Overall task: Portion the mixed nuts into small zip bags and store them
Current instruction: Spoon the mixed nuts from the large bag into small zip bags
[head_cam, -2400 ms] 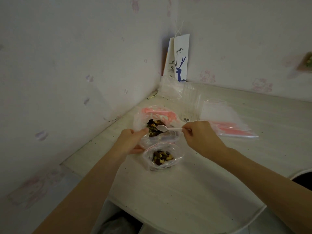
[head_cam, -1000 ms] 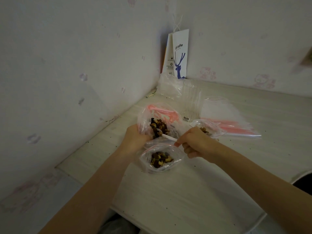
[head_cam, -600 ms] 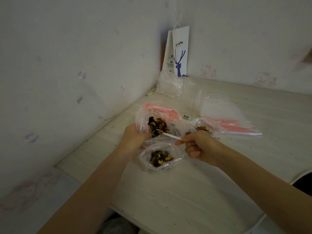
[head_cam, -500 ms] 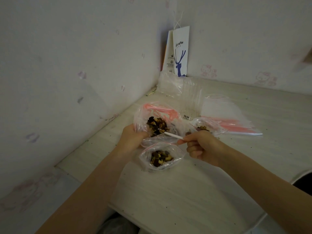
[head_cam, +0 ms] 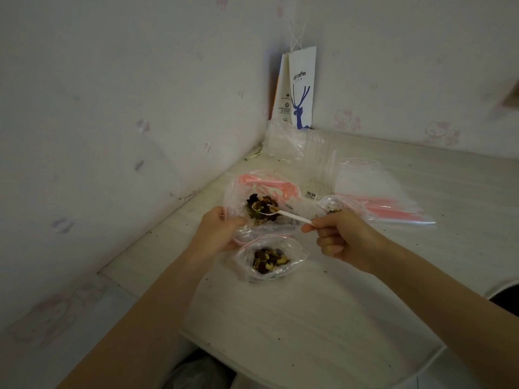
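Mixed nuts (head_cam: pixel 262 210) are sitting in the big zip bag (head_cam: pixel 261 192) at the back-left of the surface (head_cam: pixel 309 318), and that's where my spoon (head_cam: pixel 283 214) is right now. My right hand (head_cam: pixel 345 237) has its grip closed on the handle end, pinched between thumb and finger, and the bowl is down in the pile. The spoon's long axis runs pretty much sideways, from my right hand leftward and a bit away from me into the bag mouth. My left hand (head_cam: pixel 217 234) has its grip shut on the near edge of the big bag, holding the opening up so it doesn't flop

The thing that matters for the next move, I reckon: the small zip bag (head_cam: pixel 271 259) I'm filling lies open just in front of the big one, nearer to me, right between my two hands. So the loaded spoon only has to come back toward me and slightly down to tip into it. Short trip, but the plastic's floppy, so spilling is possible

There's another little bag (head_cam: pixel 341 207) with some nuts just behind my right hand; can't tell if it's sealed. A stack of empty bags (head_cam: pixel 376 197) lies further right, well apart, and a paper coffee bag (head_cam: pixel 299 88) stands in the corner
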